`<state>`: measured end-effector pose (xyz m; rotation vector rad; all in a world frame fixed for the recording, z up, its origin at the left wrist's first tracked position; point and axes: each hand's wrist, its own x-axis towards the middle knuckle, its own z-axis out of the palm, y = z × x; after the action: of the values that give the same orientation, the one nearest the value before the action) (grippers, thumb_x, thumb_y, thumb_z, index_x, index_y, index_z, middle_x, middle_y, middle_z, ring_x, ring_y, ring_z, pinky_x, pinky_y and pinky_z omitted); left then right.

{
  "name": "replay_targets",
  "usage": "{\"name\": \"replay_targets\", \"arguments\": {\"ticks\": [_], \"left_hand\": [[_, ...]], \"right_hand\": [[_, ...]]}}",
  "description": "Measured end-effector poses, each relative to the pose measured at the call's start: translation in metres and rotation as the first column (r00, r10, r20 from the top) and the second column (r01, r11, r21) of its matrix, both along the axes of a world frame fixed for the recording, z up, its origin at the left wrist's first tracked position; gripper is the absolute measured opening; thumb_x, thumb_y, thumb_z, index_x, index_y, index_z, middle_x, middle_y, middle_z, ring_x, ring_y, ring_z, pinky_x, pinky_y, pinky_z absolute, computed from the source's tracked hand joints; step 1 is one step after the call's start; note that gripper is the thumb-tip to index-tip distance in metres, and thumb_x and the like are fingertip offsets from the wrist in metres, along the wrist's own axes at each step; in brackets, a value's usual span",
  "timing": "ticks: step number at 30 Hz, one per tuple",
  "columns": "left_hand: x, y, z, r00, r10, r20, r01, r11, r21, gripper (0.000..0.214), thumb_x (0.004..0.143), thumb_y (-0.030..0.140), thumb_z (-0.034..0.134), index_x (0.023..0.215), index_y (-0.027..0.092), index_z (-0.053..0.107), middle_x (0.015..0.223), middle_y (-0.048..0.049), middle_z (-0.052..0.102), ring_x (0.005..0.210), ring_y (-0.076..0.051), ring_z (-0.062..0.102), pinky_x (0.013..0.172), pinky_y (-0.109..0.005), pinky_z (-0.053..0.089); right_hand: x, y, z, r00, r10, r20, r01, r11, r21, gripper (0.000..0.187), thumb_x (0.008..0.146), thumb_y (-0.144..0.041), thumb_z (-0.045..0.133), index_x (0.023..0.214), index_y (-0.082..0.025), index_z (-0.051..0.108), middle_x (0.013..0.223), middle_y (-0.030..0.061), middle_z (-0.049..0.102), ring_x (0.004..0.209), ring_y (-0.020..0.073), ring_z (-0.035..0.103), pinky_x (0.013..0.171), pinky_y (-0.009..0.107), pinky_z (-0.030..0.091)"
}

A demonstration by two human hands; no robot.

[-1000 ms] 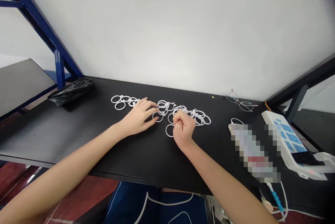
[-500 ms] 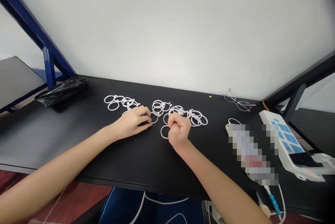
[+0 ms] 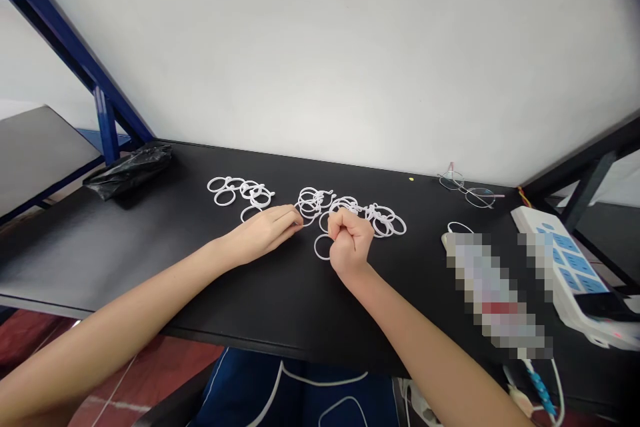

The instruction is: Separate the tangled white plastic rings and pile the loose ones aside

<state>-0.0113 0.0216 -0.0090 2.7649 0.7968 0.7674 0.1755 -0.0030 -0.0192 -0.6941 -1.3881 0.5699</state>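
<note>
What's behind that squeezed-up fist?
Behind the right hand, overlapping white rings lie on the black table. One ring pokes out left of it, partly covered. Anything else the hand covers can't be seen.

No legible text, label, brand, number or sign — the cabled device [image 3: 495, 294] only pixelated blocks.

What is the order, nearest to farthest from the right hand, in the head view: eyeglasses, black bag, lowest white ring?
1. Lowest white ring, partly hidden by the right hand.
2. Eyeglasses, toward the back right.
3. Black bag, toward the back left.
</note>
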Motion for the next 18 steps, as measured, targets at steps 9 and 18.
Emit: {"name": "replay_targets", "arguments": {"ticks": [9, 18], "left_hand": [[-0.003, -0.002, -0.003, 0.971, -0.006, 0.238, -0.073, 0.944, 0.322, 0.013, 0.092, 0.020, 0.059, 0.088, 0.020, 0.047, 0.078, -0.0018, 0.056, 0.073, -0.014, 0.054, 0.065, -0.026, 0.048], [-0.002, -0.002, 0.002, 0.948, -0.061, 0.311, -0.097, 0.879, 0.468, 0.021, 0.085, 0.015, 0.059, 0.075, 0.022, 0.042, 0.062, 0.0026, 0.044, 0.058, -0.013, 0.040, 0.054, -0.026, 0.038]], "right_hand": [[0.001, 0.000, -0.003, 0.995, 0.016, 0.103, -0.018, 1.000, 0.016, 0.022, 0.064, -0.001, 0.031, 0.054, -0.021, 0.030, 0.049, -0.0052, 0.030, 0.043, 0.0082, 0.027, 0.044, 0.025, 0.019], [-0.008, -0.010, -0.001, 0.914, 0.238, 0.329, -0.204, 0.970, -0.135, 0.012, 0.090, -0.023, 0.051, 0.083, -0.023, 0.041, 0.057, -0.0091, 0.040, 0.045, 0.0077, 0.039, 0.047, 0.021, 0.034]]}}
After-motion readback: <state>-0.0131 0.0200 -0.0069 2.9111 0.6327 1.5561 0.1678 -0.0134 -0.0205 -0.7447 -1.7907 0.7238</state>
